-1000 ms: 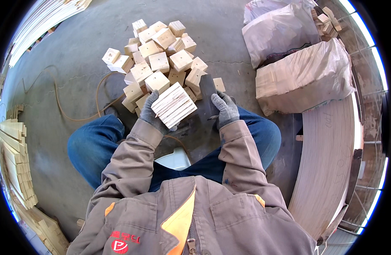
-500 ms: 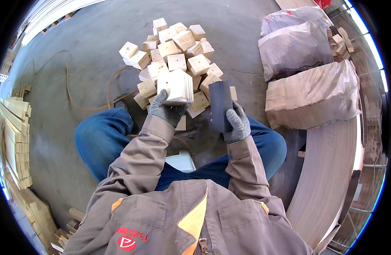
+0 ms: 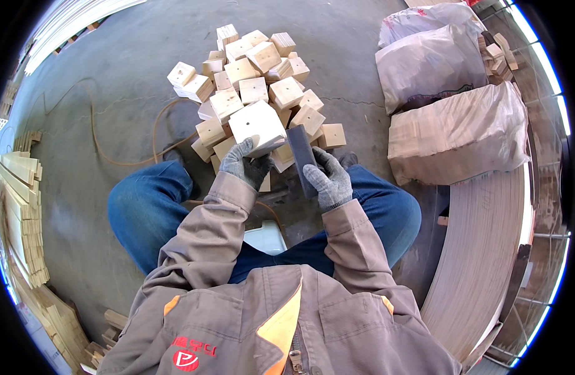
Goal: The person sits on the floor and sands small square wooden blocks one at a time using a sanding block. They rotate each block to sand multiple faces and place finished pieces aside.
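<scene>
Turned the wooden block [image 3: 256,124] in the left hand [image 3: 242,165] from layered side up to holed face up, just above mid-frame; swung the dark bar [image 3: 301,160] in the right hand [image 3: 332,185] leftward over the last half second, now slanting close beside it, baring more of a pale block [image 3: 332,135] right of centre
</scene>
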Action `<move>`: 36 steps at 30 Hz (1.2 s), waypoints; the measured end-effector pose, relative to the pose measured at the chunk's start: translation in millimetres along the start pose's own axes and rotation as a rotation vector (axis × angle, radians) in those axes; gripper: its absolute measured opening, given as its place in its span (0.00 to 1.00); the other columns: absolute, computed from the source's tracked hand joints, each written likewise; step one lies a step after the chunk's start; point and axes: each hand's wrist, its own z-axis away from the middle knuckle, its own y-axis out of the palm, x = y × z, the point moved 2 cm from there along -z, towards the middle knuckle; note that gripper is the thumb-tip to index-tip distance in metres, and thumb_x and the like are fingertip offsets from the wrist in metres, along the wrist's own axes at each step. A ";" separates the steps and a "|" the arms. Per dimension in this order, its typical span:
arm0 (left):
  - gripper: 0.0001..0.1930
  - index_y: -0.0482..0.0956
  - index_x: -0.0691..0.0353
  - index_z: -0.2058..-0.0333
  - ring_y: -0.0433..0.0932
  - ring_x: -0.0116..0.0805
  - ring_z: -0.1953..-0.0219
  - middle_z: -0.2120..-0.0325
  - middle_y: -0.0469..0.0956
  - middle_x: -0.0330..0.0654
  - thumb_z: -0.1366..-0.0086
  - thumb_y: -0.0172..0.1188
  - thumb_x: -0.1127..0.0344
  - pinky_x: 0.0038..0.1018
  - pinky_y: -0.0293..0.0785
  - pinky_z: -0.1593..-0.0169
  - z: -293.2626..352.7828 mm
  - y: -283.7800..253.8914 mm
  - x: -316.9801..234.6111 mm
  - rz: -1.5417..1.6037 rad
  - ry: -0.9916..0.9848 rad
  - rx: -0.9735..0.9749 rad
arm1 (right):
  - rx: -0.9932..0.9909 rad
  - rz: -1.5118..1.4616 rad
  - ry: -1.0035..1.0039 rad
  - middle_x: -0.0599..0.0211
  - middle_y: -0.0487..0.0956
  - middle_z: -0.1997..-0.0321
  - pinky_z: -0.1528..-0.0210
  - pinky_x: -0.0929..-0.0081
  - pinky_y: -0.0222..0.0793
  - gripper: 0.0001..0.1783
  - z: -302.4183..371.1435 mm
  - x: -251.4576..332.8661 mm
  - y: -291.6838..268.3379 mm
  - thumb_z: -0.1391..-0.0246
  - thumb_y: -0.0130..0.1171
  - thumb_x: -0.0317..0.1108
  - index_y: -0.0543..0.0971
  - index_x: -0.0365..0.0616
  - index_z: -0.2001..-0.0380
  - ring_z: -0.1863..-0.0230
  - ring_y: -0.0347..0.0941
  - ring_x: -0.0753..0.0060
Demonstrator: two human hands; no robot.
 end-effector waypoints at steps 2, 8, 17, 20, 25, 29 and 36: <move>0.28 0.71 0.59 0.40 0.79 0.50 0.52 0.49 0.76 0.51 0.38 0.69 0.62 0.49 0.85 0.57 1.0 1.9 2.0 0.024 0.011 -0.021 | -0.016 0.008 -0.008 0.55 0.82 0.46 0.45 0.73 0.76 0.34 -0.9 -1.7 1.2 0.44 0.71 0.36 0.73 0.36 0.37 0.49 0.79 0.68; 0.28 0.72 0.61 0.40 0.79 0.54 0.49 0.48 0.75 0.53 0.37 0.68 0.65 0.50 0.85 0.53 -5.4 -2.7 12.1 0.034 0.052 -0.044 | -0.066 0.046 0.015 0.57 0.83 0.49 0.47 0.74 0.77 0.32 -1.4 -1.1 2.8 0.44 0.71 0.37 0.75 0.37 0.38 0.51 0.80 0.70; 0.25 0.73 0.62 0.41 0.80 0.52 0.51 0.49 0.77 0.52 0.35 0.67 0.65 0.48 0.86 0.55 -3.0 1.1 2.5 0.097 0.097 -0.041 | 0.011 0.686 -0.232 0.44 0.78 0.40 0.33 0.63 0.69 0.32 16.0 16.8 11.8 0.48 0.74 0.42 0.79 0.36 0.44 0.38 0.74 0.48; 0.24 0.73 0.60 0.42 0.81 0.48 0.52 0.51 0.78 0.50 0.34 0.66 0.62 0.47 0.86 0.56 -7.8 -6.0 -3.2 0.098 0.087 -0.012 | 0.000 0.632 -0.210 0.44 0.78 0.41 0.34 0.63 0.69 0.32 14.7 13.6 8.3 0.49 0.75 0.42 0.79 0.36 0.44 0.38 0.75 0.49; 0.25 0.73 0.54 0.41 0.80 0.44 0.52 0.51 0.79 0.46 0.32 0.64 0.53 0.51 0.83 0.56 -3.5 -2.5 -4.0 0.025 0.084 -0.042 | -0.080 0.381 -0.064 0.51 0.83 0.47 0.41 0.68 0.74 0.32 3.3 2.7 -5.7 0.48 0.75 0.41 0.79 0.36 0.43 0.47 0.81 0.60; 0.26 0.73 0.52 0.40 0.79 0.43 0.52 0.51 0.79 0.45 0.32 0.64 0.50 0.53 0.81 0.57 2.6 4.0 -5.3 -0.006 0.105 -0.100 | -0.096 0.297 0.004 0.54 0.84 0.50 0.45 0.72 0.76 0.32 2.8 6.2 -3.4 0.48 0.75 0.39 0.78 0.36 0.42 0.51 0.81 0.67; 0.27 0.73 0.56 0.41 0.80 0.48 0.54 0.52 0.79 0.49 0.34 0.67 0.52 0.49 0.83 0.55 -6.3 -0.1 1.3 0.094 0.053 -0.034 | -0.197 0.155 -0.102 0.55 0.82 0.47 0.46 0.72 0.76 0.31 -2.7 1.1 -4.7 0.44 0.72 0.35 0.76 0.34 0.40 0.50 0.80 0.67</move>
